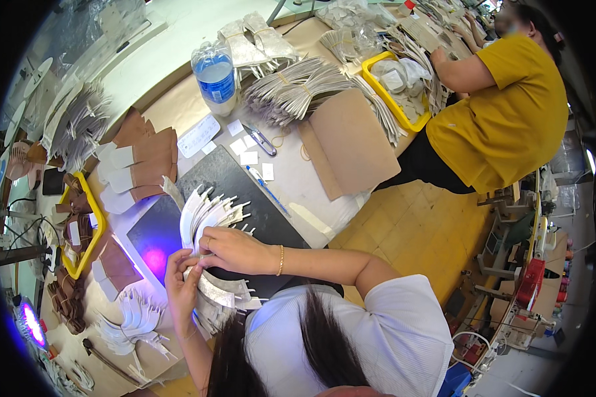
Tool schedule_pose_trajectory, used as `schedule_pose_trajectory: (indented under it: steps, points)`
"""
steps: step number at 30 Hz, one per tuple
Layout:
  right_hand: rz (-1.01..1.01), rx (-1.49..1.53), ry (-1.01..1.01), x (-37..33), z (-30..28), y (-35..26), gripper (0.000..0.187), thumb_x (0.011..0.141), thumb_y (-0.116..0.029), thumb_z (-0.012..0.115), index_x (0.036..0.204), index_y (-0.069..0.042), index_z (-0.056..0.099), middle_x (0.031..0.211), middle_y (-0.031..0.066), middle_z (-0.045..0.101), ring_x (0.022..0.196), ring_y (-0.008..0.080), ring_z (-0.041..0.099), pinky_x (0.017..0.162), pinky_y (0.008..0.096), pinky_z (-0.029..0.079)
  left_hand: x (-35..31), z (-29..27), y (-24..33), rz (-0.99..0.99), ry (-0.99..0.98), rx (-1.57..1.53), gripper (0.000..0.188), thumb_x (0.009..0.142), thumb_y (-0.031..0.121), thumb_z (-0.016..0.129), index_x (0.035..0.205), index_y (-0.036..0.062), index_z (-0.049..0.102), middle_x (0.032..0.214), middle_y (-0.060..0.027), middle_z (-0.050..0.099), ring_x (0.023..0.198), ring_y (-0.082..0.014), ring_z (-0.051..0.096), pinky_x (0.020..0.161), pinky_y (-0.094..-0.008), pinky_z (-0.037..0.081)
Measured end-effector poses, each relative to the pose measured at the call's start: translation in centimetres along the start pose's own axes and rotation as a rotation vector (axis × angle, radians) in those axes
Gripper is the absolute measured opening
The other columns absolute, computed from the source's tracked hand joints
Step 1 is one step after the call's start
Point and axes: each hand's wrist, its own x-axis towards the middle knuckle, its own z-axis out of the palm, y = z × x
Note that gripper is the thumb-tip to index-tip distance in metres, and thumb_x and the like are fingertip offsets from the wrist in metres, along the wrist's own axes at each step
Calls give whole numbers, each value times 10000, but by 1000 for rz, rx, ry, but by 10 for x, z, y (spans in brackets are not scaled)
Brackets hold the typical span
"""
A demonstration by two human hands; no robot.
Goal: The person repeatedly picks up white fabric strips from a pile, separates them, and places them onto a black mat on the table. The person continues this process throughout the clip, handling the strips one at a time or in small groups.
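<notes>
A bundle of curved, off-white strips (202,213) fans out over a black mat (213,173). More of its strips (225,291) spread below my hands, close to my body. At the bundle's narrow middle, my left hand (183,281) is closed on it from the left side. My right hand (240,251), with a thin bracelet at the wrist, reaches across from the right. Its fingers are bent and pinched together at the same spot, against the strips and touching the left fingertips. Whatever small thing lies between the fingertips is hidden.
A blue pen (266,188), a utility knife (260,141) and a water bottle (216,79) lie or stand beyond the mat. Brown pieces (153,159) and a yellow tray (98,228) are at left. A lamp (32,323) glows purple. A person in yellow (503,126) works at right.
</notes>
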Motion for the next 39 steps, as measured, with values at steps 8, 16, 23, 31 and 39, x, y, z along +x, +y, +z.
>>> schedule_pose_trajectory:
  steps: [8, 16, 23, 31, 39]
  points:
    - [-108, -135, 164, -9, 13, -6, 179, 869, -173, 669, 846, -12, 594, 837, 115, 555, 781, 292, 619, 679, 401, 515, -1, 5, 2, -26, 69, 34, 391, 904, -32, 667, 1257, 15, 504, 960, -77, 668, 890, -110, 618, 788, -227, 474]
    - [-33, -135, 182, -5, 9, -6, 172, 925, -139, 631, 897, 7, 543, 840, 146, 550, 768, 326, 621, 684, 418, 522, -1, 7, -2, 6, 135, 63, 266, 880, -24, 702, 1066, 38, 521, 931, -46, 614, 883, -104, 582, 809, -237, 464]
    - [160, 0, 280, -2, -15, -3, 189, 946, -153, 627, 891, 6, 541, 869, 171, 578, 780, 382, 618, 700, 443, 506, 1, 10, 0, 36, 121, 92, 229, 880, -25, 689, 987, 53, 502, 928, -44, 609, 870, -103, 561, 813, -247, 452]
    - [247, 67, 338, -8, -31, 1, 192, 958, -141, 602, 856, 6, 533, 848, 184, 562, 807, 400, 594, 713, 461, 475, 6, 27, 8, 33, 88, 157, 179, 892, -11, 686, 875, 34, 513, 914, -78, 651, 868, -124, 573, 839, -282, 457]
    - [329, 236, 826, -5, -162, 39, 191, 1064, -195, 502, 944, -48, 491, 833, 72, 622, 801, 151, 656, 740, 305, 564, 4, 18, 2, 29, 58, 305, 115, 885, -1, 679, 934, -10, 575, 906, -79, 633, 893, -166, 593, 858, -302, 462]
